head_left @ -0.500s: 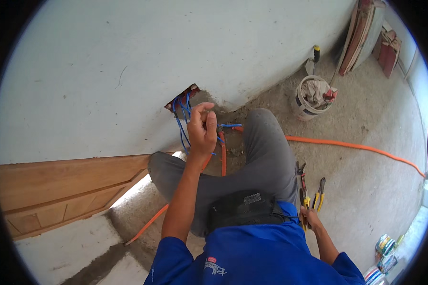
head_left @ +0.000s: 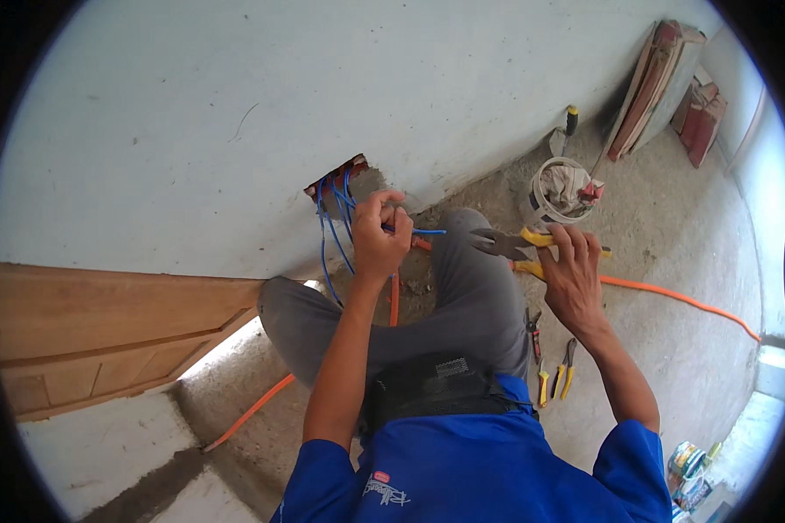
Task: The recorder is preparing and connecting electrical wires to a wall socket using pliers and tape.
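My left hand (head_left: 382,234) is closed on a blue wire (head_left: 429,232), whose free end sticks out to the right of my fingers. Several more blue wires (head_left: 326,253) hang from a rough rectangular hole (head_left: 336,177) in the wall, just beyond that hand. My right hand (head_left: 574,275) grips a pair of yellow-handled pliers (head_left: 497,243) above my right knee. Their jaws look parted and face the wire's end, with a gap between. How my left fingertips meet the wire is partly hidden.
Two yellow-handled hand tools (head_left: 564,370) lie on the floor by my right hip. A bucket (head_left: 567,189) holding a rag stands by the wall, a trowel (head_left: 570,122) beside it. Orange conduit (head_left: 680,301) runs across the floor. At left is a wooden door (head_left: 122,318).
My right hand has come up from the tools on the floor, carrying the pliers to near the wire. My left hand has shifted slightly right and stays by the wires.
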Demonstrator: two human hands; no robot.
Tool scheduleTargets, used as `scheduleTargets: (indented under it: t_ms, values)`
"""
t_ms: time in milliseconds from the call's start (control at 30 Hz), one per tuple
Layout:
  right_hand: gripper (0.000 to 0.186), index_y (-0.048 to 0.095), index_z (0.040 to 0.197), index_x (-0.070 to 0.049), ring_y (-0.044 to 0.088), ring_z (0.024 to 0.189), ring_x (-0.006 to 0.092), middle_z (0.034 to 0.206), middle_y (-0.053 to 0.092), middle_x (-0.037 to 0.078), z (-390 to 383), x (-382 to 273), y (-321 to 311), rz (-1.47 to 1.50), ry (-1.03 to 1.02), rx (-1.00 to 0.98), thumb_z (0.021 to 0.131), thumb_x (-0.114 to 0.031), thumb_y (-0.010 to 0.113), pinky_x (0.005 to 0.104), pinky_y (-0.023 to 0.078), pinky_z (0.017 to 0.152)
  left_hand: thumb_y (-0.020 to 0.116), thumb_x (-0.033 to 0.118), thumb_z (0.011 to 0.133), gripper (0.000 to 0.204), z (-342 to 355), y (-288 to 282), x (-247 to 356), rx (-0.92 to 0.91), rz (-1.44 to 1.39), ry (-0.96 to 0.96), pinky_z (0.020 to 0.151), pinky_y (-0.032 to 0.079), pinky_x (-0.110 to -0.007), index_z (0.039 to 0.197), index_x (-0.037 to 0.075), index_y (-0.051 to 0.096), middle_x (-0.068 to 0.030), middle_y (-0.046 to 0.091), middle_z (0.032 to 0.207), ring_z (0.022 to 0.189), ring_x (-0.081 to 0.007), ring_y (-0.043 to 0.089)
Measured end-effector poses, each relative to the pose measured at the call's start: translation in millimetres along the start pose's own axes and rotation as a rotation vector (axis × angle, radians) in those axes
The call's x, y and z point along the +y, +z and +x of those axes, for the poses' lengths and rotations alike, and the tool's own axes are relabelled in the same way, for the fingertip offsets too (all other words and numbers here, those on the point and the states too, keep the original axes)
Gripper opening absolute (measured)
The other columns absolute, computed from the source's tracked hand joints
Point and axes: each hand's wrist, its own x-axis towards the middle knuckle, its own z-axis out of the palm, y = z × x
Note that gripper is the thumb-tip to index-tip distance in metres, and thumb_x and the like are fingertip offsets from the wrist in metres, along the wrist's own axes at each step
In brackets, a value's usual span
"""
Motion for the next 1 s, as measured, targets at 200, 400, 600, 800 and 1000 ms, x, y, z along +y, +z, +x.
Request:
scheduleTargets:
  t_ms: [200, 400, 600, 800, 1000]
  values:
    - [0.037, 0.063, 0.118, -0.007, 0.042, 0.126, 0.0245, 0.130, 0.046, 0.008, 21.7, 3.9, 0.1, -0.057, -0.086, 0.082, 0.081, -0.014, 0.058, 0.0485, 0.028, 0.106, 0.060, 0.007, 0.081, 0.018, 3.2, 4.8, 3.0, -0.021, -0.007, 0.008, 0.075, 0.039, -0.035, 0.099, 0.007, 0.063, -0.0004, 0.050, 0.053, 0.062, -0.0215, 0.046]
    - [0.038, 0.063, 0.119, -0.007, 0.044, 0.119, 0.0226, 0.124, 0.047, 0.006, 32.0, 4.2, -0.1, -0.092, -0.143, 0.104, 0.082, -0.015, 0.058, 0.0464, 0.031, 0.100, 0.060, 0.007, 0.081, 0.018, 4.6, 2.6, 7.2, -0.029, 0.067, 0.047, 0.077, 0.040, -0.035, 0.098, 0.007, 0.063, -0.0011, 0.053, 0.053, 0.063, -0.0220, 0.047]
    - [0.023, 0.067, 0.100, -0.005, 0.049, 0.104, 0.0244, 0.114, 0.049, 0.008, 34.0, 5.4, 4.6, -0.034, -0.173, 0.092, 0.080, -0.013, 0.060, 0.0428, 0.037, 0.087, 0.060, 0.008, 0.081, 0.016, 4.2, 3.1, 1.5, -0.027, 0.018, 0.037, 0.076, 0.041, -0.035, 0.097, 0.006, 0.064, -0.0017, 0.055, 0.054, 0.062, -0.0230, 0.049]
    - [0.013, 0.067, 0.088, -0.002, 0.056, 0.083, 0.0325, 0.098, 0.056, 0.015, -4.5, -11.9, 17.5, 0.423, -0.090, -0.150, 0.076, -0.008, 0.065, 0.0420, 0.045, 0.073, 0.061, 0.006, 0.078, 0.012, 4.1, 7.6, -8.0, -0.036, -0.041, 0.105, 0.072, 0.042, -0.036, 0.090, 0.006, 0.062, -0.0023, 0.055, 0.055, 0.059, -0.0228, 0.049]
    - [0.016, 0.064, 0.091, 0.003, 0.060, 0.078, 0.0329, 0.091, 0.058, 0.018, -33.6, -33.8, 12.8, 0.868, 0.068, -0.513, 0.078, -0.005, 0.060, 0.0402, 0.049, 0.066, 0.062, 0.003, 0.073, 0.009, 8.8, 15.7, -9.3, -0.063, 0.044, 0.236, 0.070, 0.041, -0.034, 0.080, 0.008, 0.058, -0.0018, 0.054, 0.054, 0.056, -0.0221, 0.047]
